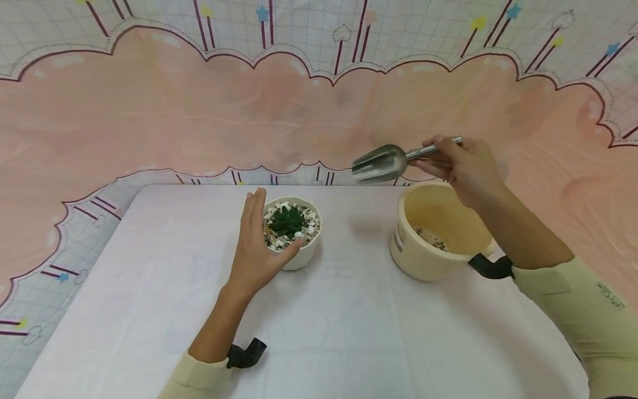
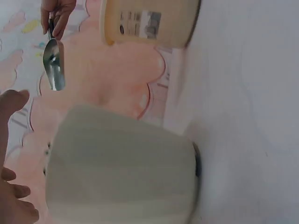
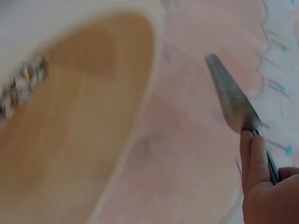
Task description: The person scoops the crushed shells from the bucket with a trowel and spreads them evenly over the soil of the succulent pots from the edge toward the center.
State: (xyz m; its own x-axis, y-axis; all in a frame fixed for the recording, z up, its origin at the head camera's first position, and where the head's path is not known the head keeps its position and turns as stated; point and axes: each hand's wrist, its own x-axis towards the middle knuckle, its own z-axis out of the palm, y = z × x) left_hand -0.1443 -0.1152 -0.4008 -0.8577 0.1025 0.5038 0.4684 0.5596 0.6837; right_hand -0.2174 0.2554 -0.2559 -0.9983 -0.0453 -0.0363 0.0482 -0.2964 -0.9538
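A small metal scoop [image 1: 381, 163] is up in the air between the two pots, its bowl pointing left. My right hand [image 1: 471, 169] grips it by the handle, above the cream bucket [image 1: 421, 266]. Gravel [image 1: 432, 239] lies low inside that bucket. My left hand [image 1: 255, 257] is at the near left side of a small white flowerpot [image 1: 301, 259], fingers stretched and thumb apart over the front rim. White pebbles surround a green succulent [image 1: 287, 220] in the flowerpot. The left wrist view has the flowerpot's plain wall [image 2: 121, 168] up close.
Both pots stand on a table with a white cover [image 1: 329, 332]. A pink and white patterned cloth [image 1: 309, 122] hangs behind its back edge. Black straps [image 1: 246, 354] sit at both wrists, over light sleeves [image 1: 573, 310].
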